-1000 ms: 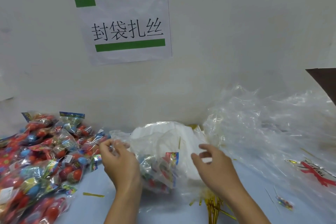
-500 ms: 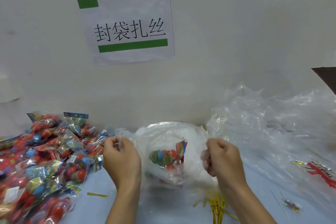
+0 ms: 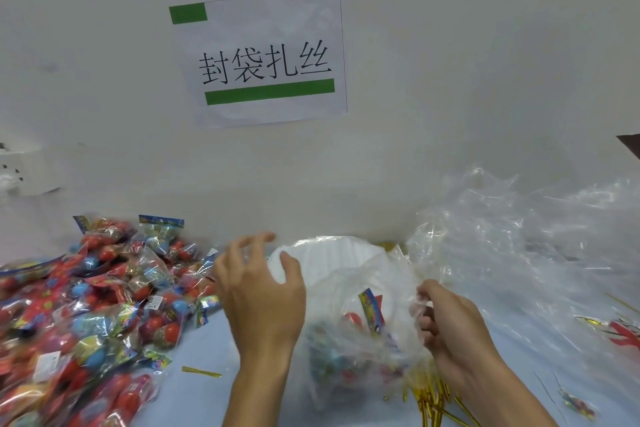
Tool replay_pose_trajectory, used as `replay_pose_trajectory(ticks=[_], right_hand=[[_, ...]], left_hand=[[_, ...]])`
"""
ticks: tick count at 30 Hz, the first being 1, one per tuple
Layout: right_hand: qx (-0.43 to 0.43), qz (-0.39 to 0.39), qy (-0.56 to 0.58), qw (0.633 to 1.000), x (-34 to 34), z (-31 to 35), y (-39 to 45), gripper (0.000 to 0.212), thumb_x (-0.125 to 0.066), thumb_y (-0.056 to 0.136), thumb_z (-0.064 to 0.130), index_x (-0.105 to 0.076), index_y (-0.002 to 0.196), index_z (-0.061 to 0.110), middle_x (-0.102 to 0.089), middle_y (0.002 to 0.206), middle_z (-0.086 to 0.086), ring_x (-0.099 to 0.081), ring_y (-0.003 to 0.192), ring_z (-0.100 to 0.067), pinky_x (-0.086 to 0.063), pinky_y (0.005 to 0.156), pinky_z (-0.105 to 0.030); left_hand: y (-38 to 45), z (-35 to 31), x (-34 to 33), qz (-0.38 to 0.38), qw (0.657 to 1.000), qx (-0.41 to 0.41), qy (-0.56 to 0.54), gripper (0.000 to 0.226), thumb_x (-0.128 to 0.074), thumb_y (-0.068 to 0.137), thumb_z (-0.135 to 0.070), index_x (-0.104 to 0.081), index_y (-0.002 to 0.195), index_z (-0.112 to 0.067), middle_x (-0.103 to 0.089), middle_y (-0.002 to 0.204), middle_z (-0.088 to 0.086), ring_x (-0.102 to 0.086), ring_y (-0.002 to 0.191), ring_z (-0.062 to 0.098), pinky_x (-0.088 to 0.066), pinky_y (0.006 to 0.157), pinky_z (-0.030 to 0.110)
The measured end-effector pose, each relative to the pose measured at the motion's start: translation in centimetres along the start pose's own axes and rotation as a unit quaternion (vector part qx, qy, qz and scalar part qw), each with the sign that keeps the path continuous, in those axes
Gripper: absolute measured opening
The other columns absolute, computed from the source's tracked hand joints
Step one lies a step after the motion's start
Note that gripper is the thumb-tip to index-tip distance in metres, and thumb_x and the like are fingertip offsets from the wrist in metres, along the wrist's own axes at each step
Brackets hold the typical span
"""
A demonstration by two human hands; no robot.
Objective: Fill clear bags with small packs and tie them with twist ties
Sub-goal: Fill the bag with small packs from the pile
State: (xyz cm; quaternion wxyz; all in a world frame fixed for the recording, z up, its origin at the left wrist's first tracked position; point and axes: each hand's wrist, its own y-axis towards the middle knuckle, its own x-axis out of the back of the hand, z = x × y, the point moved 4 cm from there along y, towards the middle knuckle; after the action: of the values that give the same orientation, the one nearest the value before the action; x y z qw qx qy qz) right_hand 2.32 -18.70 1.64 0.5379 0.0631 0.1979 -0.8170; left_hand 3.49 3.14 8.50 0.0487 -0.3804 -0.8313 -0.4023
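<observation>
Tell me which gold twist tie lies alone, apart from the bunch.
The single gold twist tie lying flat on the table just left of the left forearm, beside the pile of small packs; the bunch of ties sits under the right wrist.

Pale blue table (image 3: 221,350) bears packs (image 3: 86,305), ties (image 3: 433,399), bags (image 3: 536,253).

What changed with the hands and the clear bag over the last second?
The left hand let go of the clear plastic bag and now hovers open above its left edge. The right hand took hold of the bag's right edge and pinches it. The pile of red and blue small packs, the gold twist ties and the wall sign stayed put.
</observation>
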Motion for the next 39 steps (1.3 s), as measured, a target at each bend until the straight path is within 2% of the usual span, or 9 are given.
replay_pose_trajectory(ticks=[2, 6, 10, 18, 21, 24, 30, 35, 39], right_hand=[[0.021, -0.014, -0.012, 1.000, 0.4, 0.2, 0.2, 0.011, -0.056, 0.091, 0.005, -0.053, 0.081, 0.008, -0.050, 0.053, -0.004, -0.038, 0.038, -0.010, -0.035, 0.034, -0.021], [0.054, -0.056, -0.017, 0.997, 1.7, 0.3, 0.8, 0.017, -0.058, 0.093, 0.007, -0.057, 0.077, 0.003, -0.058, 0.047, -0.004, -0.047, 0.035, -0.009, -0.042, 0.035, -0.020], [0.066, -0.081, -0.030, 0.994, 2.4, -0.1, 1.5, 0.015, -0.058, 0.096, 0.009, -0.064, 0.095, -0.004, -0.064, 0.049, -0.004, -0.057, 0.039, -0.009, -0.048, 0.040, -0.021], [0.108, -0.167, -0.007, 0.980, 2.6, 0.6, 0.9, 0.009, -0.060, 0.095, 0.010, -0.061, 0.104, 0.007, -0.070, 0.066, -0.013, -0.066, 0.054, -0.022, -0.055, 0.064, -0.035], [0.161, -0.215, -0.044, 0.962, 2.2, 1.4, -0.1, 0.012, -0.056, 0.095, 0.023, -0.058, 0.104, 0.015, -0.070, 0.079, -0.012, -0.068, 0.065, -0.028, -0.055, 0.072, -0.043], [0.343, -0.267, -0.206, 0.877, 1.4, 3.2, -2.5, 0.029, -0.049, 0.088, 0.037, -0.060, 0.110, 0.022, -0.064, 0.101, -0.002, -0.061, 0.088, -0.027, -0.047, 0.082, -0.043], [0.589, -0.048, -0.335, 0.734, -3.5, 1.9, -5.0, 0.040, -0.046, 0.083, 0.029, -0.074, 0.109, 0.015, -0.067, 0.112, 0.004, -0.058, 0.108, -0.012, -0.040, 0.093, -0.044], [0.508, -0.045, -0.365, 0.778, -3.8, 0.7, -3.8, 0.031, -0.045, 0.082, 0.035, -0.070, 0.100, 0.034, -0.068, 0.099, 0.013, -0.059, 0.101, -0.014, -0.036, 0.093, -0.047], [0.472, -0.041, -0.324, 0.819, -3.1, 1.2, -3.5, 0.030, -0.037, 0.081, 0.044, -0.064, 0.095, 0.041, -0.065, 0.097, 0.021, -0.056, 0.103, -0.015, -0.035, 0.097, -0.047]], left_hand=[[0.1, -1.0, -0.5, 0.107, 0.991, -0.061, -0.044, 0.014, -0.060, 0.095, -0.028, -0.070, 0.100, -0.020, -0.062, 0.108, -0.008, -0.053, 0.111, 0.016, -0.045, 0.097, 0.042], [-1.4, -1.2, -1.7, 0.459, 0.887, -0.005, -0.046, 0.071, -0.052, 0.061, -0.090, -0.060, 0.117, -0.047, -0.060, 0.116, -0.028, -0.053, 0.114, 0.001, -0.044, 0.102, 0.034], [-2.2, -1.3, -1.8, 0.547, 0.837, -0.017, -0.008, 0.093, -0.083, 0.045, -0.073, -0.044, 0.128, -0.060, -0.049, 0.130, -0.033, -0.048, 0.118, 0.002, -0.040, 0.098, 0.027], [-1.0, -0.9, -0.1, 0.555, 0.830, -0.027, 0.045, 0.095, -0.092, 0.049, -0.057, -0.045, 0.132, -0.055, -0.046, 0.135, -0.033, -0.043, 0.129, 0.010, -0.036, 0.113, 0.041], [-1.0, -0.4, -1.0, 0.523, 0.847, -0.057, 0.079, 0.044, -0.084, 0.073, -0.042, -0.059, 0.109, -0.046, -0.055, 0.119, -0.020, -0.051, 0.114, 0.011, -0.039, 0.107, 0.040], [-0.7, -0.8, -2.0, 0.403, 0.910, -0.083, 0.050, 0.010, -0.060, 0.093, -0.021, -0.062, 0.091, -0.030, -0.064, 0.098, -0.009, -0.059, 0.096, 0.018, -0.048, 0.094, 0.040], [-1.7, -3.2, -3.1, 0.365, 0.921, -0.079, -0.110, 0.035, -0.059, 0.086, -0.014, -0.055, 0.108, -0.040, -0.065, 0.087, -0.005, -0.061, 0.093, 0.023, -0.055, 0.083, 0.044], [-0.9, -2.2, -2.1, 0.406, 0.893, -0.099, -0.165, 0.043, -0.068, 0.081, -0.030, -0.055, 0.118, -0.048, -0.067, 0.104, -0.023, -0.060, 0.108, 0.004, -0.050, 0.087, 0.016], [1.4, -1.2, -1.5, 0.262, 0.941, -0.075, -0.198, 0.011, -0.063, 0.090, -0.026, -0.068, 0.097, -0.033, -0.070, 0.091, -0.018, -0.063, 0.093, -0.007, -0.044, 0.071, 0.005]])
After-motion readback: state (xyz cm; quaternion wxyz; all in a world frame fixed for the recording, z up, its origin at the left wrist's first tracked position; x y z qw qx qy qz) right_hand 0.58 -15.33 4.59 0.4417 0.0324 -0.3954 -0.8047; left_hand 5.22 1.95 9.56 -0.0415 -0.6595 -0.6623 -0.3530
